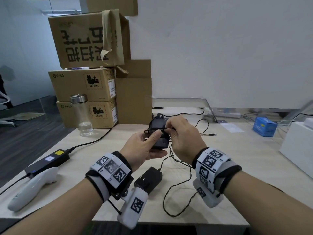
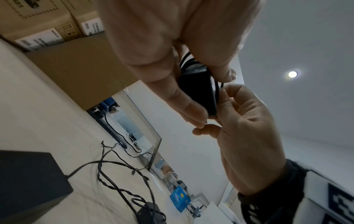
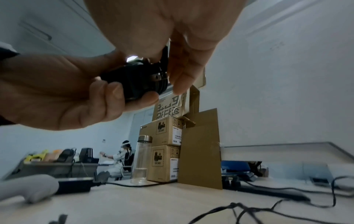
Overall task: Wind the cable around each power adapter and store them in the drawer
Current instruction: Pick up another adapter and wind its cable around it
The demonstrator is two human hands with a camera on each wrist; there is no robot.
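A black power adapter [image 1: 159, 133] [image 2: 197, 89] [image 3: 138, 78] is held above the desk. My left hand [image 1: 145, 146] grips it from below, thumb pressing its thin black cable [image 1: 154, 130] across the top. My right hand [image 1: 179, 134] pinches that cable at the adapter's right side; several turns lie around the body. The rest of the cable [image 1: 179, 189] hangs down and loops loosely over the desk. A second black adapter [image 1: 149, 179] [image 2: 28, 178] lies on the desk below my hands, prongs up. No drawer is in view.
A stack of cardboard boxes [image 1: 88, 72] stands at the back left, a glass bottle [image 1: 81, 114] in front. A black power brick [image 1: 47, 161] and a white controller [image 1: 32, 187] lie at the left. A blue box [image 1: 264, 127] and a white box [image 1: 298, 146] sit right.
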